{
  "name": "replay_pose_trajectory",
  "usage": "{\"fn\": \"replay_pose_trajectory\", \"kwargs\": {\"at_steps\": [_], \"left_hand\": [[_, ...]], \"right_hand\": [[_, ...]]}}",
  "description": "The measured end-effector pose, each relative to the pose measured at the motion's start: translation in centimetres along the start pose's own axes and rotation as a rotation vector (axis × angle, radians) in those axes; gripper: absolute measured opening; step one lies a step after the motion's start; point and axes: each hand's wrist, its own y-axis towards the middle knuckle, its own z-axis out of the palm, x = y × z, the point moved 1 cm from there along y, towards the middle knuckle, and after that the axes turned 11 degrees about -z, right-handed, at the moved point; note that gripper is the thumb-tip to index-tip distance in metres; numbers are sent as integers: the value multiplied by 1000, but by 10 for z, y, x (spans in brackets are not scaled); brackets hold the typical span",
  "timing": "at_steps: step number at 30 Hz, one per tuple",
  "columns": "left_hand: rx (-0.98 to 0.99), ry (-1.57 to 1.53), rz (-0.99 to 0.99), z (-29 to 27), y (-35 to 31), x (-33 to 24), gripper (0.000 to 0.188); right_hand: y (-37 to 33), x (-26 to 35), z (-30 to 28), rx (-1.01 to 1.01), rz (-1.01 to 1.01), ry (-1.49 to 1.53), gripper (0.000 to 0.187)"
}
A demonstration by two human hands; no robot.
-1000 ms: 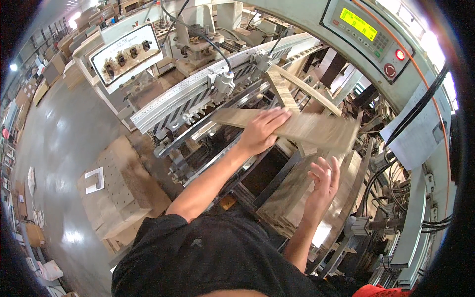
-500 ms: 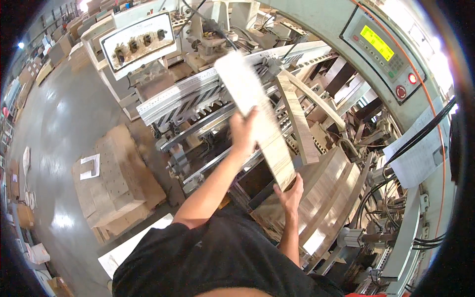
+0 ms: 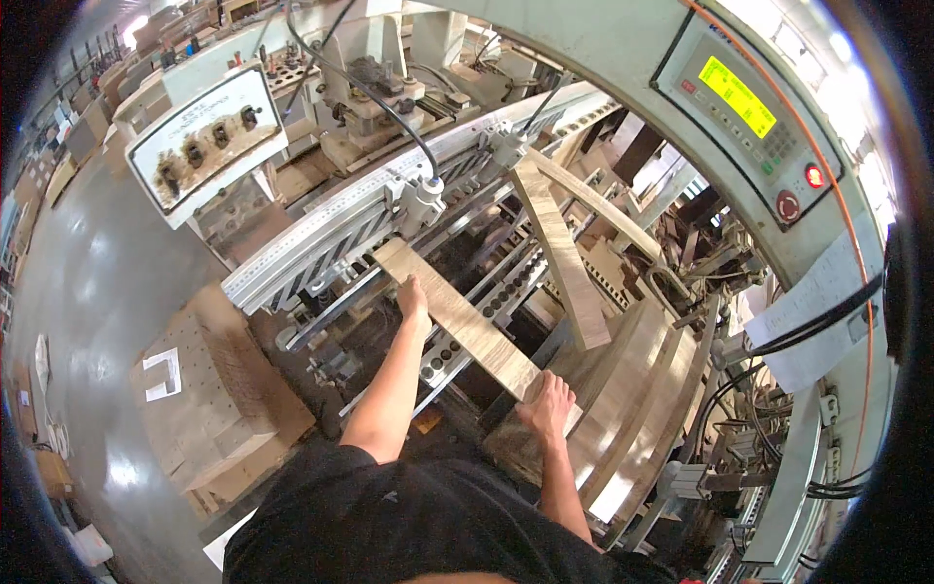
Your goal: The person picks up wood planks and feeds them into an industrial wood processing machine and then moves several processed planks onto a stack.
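A long wood-grain board lies slantwise over the rails of a machine, its far end close to the metal fence. My left hand grips its left edge near the far end, fingers partly hidden. Around the near end, my right hand is closed, with the fingers over the top face. Another wood-grain board rests on the machine to the right, apart from the held one. Beside my right hand is a stack of similar boards.
A control panel with a lit yellow screen and red button is at the upper right, near hanging paper and black cables. A switch box stands at the upper left. Cardboard-covered stack sits on the floor at left.
The board has swung down from a raised, steeper position onto the machine rails, its far end moving left and nearer. Both hands moved with it, the left leftward, the right slightly nearer.
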Motion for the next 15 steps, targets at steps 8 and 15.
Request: {"fn": "replay_pose_trajectory", "kwargs": {"at_steps": [8,15], "left_hand": [[-130,-131,182,16,14,2,49],[-139,-61,227,16,19,0,59]], "right_hand": [[22,8,11,26,-11,-94,69],[25,2,20,39,-47,-116,74]]}}
